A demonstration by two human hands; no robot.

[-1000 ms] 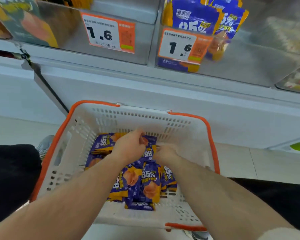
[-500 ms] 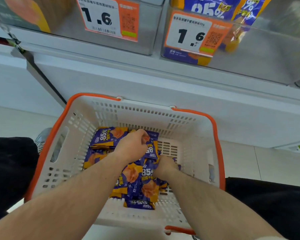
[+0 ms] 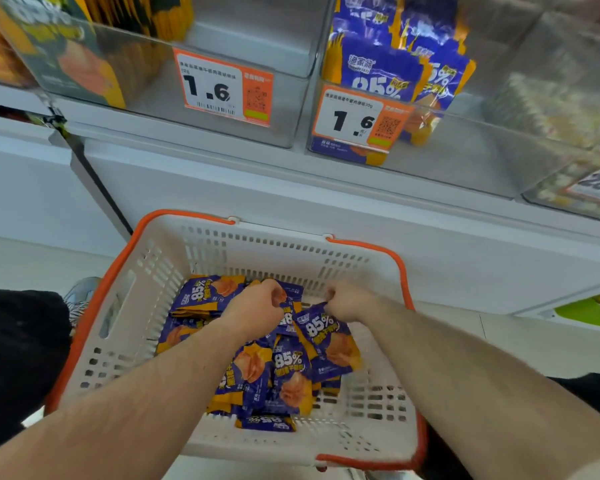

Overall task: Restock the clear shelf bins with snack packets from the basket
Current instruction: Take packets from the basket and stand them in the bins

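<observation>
A white basket (image 3: 146,306) with an orange rim sits on my lap and holds several purple and orange snack packets (image 3: 274,379). My left hand (image 3: 257,313) is closed on a packet near the middle of the pile. My right hand (image 3: 347,301) pinches the top edge of another packet (image 3: 329,344), which hangs tilted just above the pile. On the shelf above stands a clear bin (image 3: 465,147) with the same purple packets upright in it and a 1.6 price tag on its front.
A second clear bin (image 3: 284,109) to the left carries another 1.6 tag and holds dark and orange packets. Further bins stand at the far right (image 3: 568,109). A white shelf front (image 3: 326,209) runs behind the basket. My dark trouser legs flank the basket.
My right hand has risen out of the pile with one packet pinched by its top edge. The view has tilted up, showing more of the shelf bins. My left hand has stayed on the pile.
</observation>
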